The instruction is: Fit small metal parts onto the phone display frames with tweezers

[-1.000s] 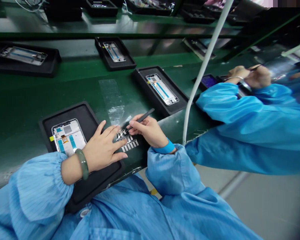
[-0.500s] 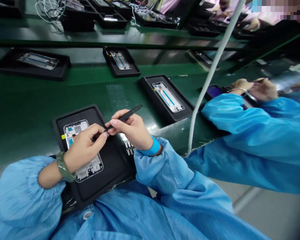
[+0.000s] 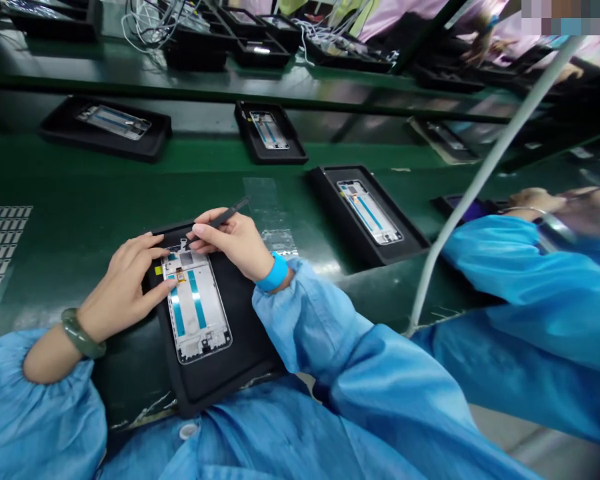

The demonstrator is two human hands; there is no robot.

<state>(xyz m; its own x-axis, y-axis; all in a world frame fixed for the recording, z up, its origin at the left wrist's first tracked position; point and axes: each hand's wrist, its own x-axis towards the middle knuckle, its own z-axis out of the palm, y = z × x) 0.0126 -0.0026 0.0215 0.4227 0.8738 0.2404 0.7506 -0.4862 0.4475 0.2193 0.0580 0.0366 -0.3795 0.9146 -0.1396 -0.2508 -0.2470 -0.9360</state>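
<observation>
A phone mid-frame, silvery with two blue strips and a yellow tab, lies in a black tray in front of me. My left hand rests with fingers spread at the frame's upper left edge, thumb over its side. Black tweezers are pinched in my right hand above the frame's top end. Near their tip is a small pale cut-out piece, perhaps a sticker; whether the tip grips it is hidden by my fingers.
A sheet of small pale labels lies at the left. Another black tray with a phone frame stands to the right, with more trays behind. A white pole rises before a co-worker's blue sleeve. Clear film lies on the bench.
My hands have parted: the left has opened and spread onto the frame's left edge, and the right has brought the tweezers to its top end. The view has shifted left.
</observation>
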